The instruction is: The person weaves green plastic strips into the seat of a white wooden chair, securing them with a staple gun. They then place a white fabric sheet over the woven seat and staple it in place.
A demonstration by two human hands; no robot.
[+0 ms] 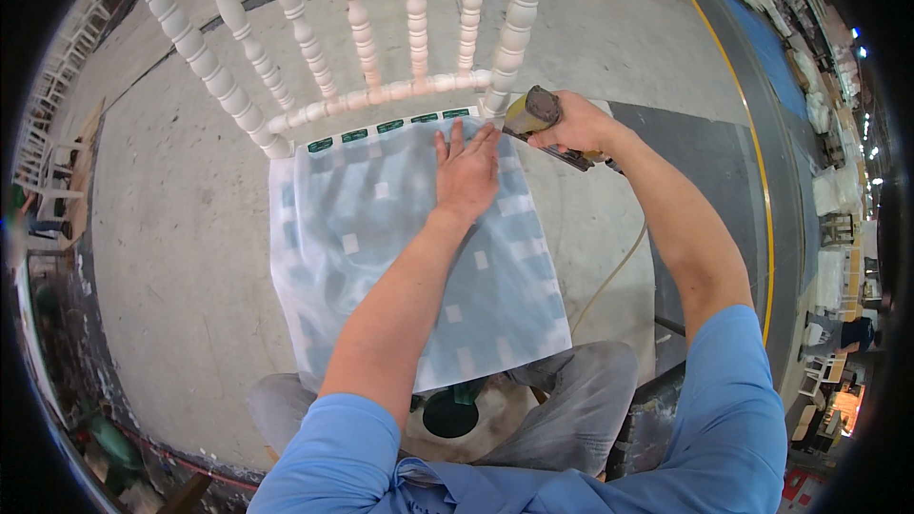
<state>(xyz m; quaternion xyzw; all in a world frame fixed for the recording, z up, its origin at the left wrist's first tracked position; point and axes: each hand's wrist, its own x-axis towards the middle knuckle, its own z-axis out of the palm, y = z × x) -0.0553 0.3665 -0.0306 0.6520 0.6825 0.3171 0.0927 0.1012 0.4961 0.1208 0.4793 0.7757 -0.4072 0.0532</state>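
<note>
A white wooden chair (362,95) with turned spindles lies with its seat toward me. A thin white fabric sheet (362,257) covers the seat, and green webbing shows through it. My left hand (466,171) presses flat on the fabric near the seat's back right corner. My right hand (571,124) grips a staple gun (533,114) with its nose at that corner, beside the chair's right post. A yellowish hose (614,271) trails from the gun down past the seat's right edge.
Grey concrete floor (181,219) surrounds the chair, with a dark mat (705,162) to the right and a yellow floor line (757,162) beyond it. More white chairs stand at the far left and right edges. A round stool (452,414) sits between my knees.
</note>
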